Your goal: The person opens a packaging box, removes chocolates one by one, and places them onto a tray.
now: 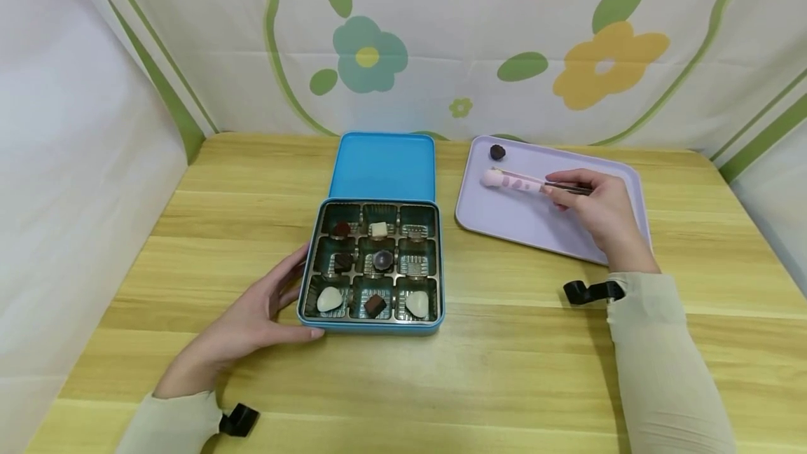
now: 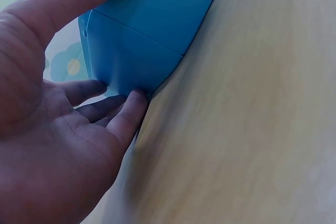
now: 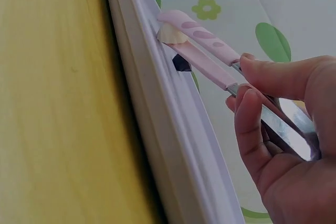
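Note:
A blue tin box (image 1: 372, 328) lies on the table with its lid hinged back. Chocolates sit in most cells of its divided insert; the two upper cells of the right column hold none. My left hand (image 1: 252, 317) holds the box at its near left corner, thumb along the front and fingertips against the left side (image 2: 131, 51). In my right hand (image 1: 602, 209) is a pair of pink-tipped metal tongs (image 1: 520, 183), gripped between thumb and fingers over the tray. Between the tong tips is a small cream-coloured chocolate (image 3: 172, 34), seen in the right wrist view.
The lilac tray (image 1: 523, 226) stands right of the box, a dark chocolate (image 1: 497, 152) near its far left corner. The blue lid (image 1: 384, 165) lies behind the box. A flower-printed cloth (image 1: 441, 33) closes off the wooden table's (image 1: 504, 370) far edge.

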`<state>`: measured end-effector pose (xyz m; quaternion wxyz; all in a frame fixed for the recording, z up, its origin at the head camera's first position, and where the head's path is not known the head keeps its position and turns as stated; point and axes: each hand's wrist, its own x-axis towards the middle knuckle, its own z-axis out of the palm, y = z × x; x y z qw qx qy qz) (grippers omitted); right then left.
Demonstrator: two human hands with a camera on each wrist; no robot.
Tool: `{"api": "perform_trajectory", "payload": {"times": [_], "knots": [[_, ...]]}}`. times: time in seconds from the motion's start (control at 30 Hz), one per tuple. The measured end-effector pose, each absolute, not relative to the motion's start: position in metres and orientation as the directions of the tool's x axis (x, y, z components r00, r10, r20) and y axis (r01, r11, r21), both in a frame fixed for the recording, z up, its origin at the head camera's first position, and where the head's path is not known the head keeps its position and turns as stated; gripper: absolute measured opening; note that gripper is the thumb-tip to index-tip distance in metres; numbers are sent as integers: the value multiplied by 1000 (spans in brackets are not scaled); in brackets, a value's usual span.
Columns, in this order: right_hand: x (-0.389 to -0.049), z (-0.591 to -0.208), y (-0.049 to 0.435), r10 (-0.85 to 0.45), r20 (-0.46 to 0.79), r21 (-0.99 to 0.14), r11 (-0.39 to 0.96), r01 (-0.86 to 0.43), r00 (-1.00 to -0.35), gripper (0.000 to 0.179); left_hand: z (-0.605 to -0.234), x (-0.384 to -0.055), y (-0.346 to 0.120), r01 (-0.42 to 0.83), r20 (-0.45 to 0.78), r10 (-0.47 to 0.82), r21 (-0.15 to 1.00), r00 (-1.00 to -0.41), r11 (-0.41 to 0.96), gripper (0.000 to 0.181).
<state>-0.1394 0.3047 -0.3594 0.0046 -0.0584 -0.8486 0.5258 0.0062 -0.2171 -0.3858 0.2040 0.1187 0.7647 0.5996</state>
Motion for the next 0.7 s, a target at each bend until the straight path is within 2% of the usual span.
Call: {"api": "perform_trajectory", "payload": {"times": [0.13,0.37,0.53,0.7], "knots": [[-138,-358,303,107,-55,-874,476,99,-993,42,-387,7,-218,-66,-171,428,966,-887,248,120],[-139,-355,305,132,-112,-897,413,158,-985,37,-388,8,-218,-83,-178,428,969,-886,232,119],[-139,-354,305,143,-117,-896,412,167,-983,47,-387,7,-218,-77,-174,429,969,-886,235,119],[-138,-352,307,150,-127,-835,517,188,-980,54,-386,7,-218,-71,-175,427,966,-887,247,119]]}}
